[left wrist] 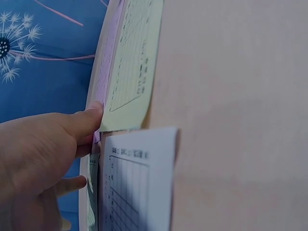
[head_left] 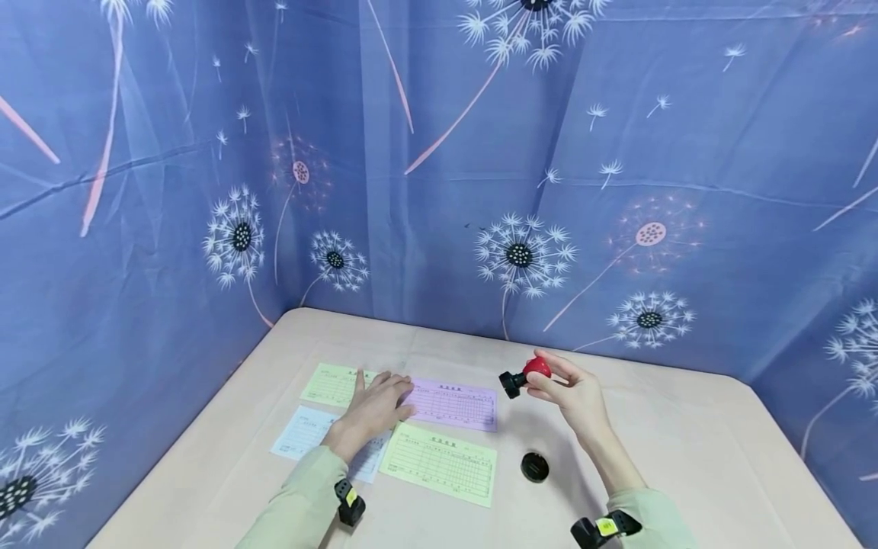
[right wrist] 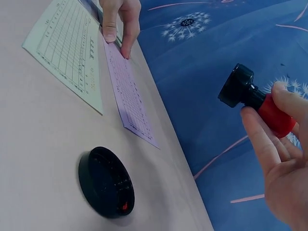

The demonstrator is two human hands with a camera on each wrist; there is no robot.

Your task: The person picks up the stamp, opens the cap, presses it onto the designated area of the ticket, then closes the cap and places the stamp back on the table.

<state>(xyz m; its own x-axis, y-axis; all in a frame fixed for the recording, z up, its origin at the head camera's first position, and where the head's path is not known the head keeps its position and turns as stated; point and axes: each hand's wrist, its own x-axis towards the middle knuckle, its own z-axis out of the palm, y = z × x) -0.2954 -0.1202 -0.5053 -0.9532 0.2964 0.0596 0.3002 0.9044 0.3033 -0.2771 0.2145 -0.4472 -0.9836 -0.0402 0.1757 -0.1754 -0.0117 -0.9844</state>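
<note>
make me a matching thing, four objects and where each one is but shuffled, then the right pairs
1. red-handled stamp
2. round black cap
3. purple printed form
4. pale blue printed form

A. on the table, right of the nearer green form
B. left of the nearer green form
C. beyond the nearer green form, touched by the left hand
D. raised in the right hand

Pairs: 1-D, 2-A, 3-C, 4-B
</note>
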